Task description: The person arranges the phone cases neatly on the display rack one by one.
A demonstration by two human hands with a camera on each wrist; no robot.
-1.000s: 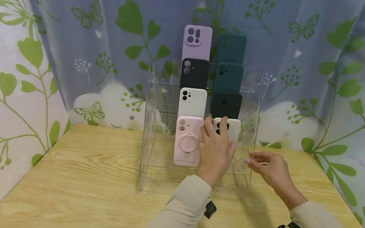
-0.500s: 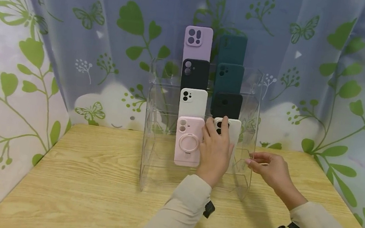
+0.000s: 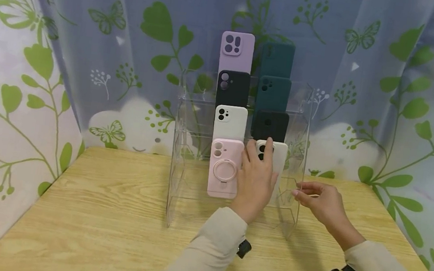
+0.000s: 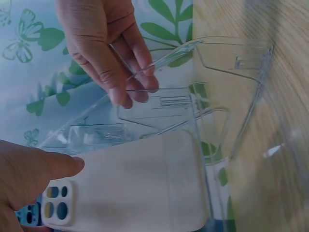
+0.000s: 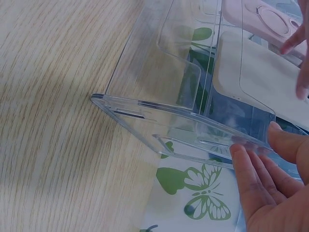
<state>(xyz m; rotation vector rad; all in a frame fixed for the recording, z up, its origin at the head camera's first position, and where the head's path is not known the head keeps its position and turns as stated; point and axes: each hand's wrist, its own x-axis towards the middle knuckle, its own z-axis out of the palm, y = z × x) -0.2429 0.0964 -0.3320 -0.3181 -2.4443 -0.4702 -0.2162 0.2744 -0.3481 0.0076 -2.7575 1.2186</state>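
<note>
In the head view my left hand [image 3: 255, 183] is over the front of a white phone case [image 3: 277, 161] on the lowest tier of a clear acrylic display rack [image 3: 172, 180]. Its fingers are spread and fairly straight, partly hiding the case, next to a pink phone case [image 3: 222, 186] with a ring. The left wrist view has the thumb at the edge of the white case, near its camera cutouts. My right hand [image 3: 324, 203] pinches the rack's right side panel between thumb and fingers, as the right wrist view also shows.
Above the front tier stand a white case [image 3: 234, 126], a black case [image 3: 235, 90] and a lilac case [image 3: 241, 61] on the left. A dark case [image 3: 270, 126] and two teal cases [image 3: 275, 93] stand on the right. A wooden table [image 3: 107, 230] bears the rack, before a patterned curtain [image 3: 130, 43].
My left hand has shifted slightly left and its thumb has drawn in from the white case's right edge. The right hand keeps its grip on the rack; the cases look unmoved.
</note>
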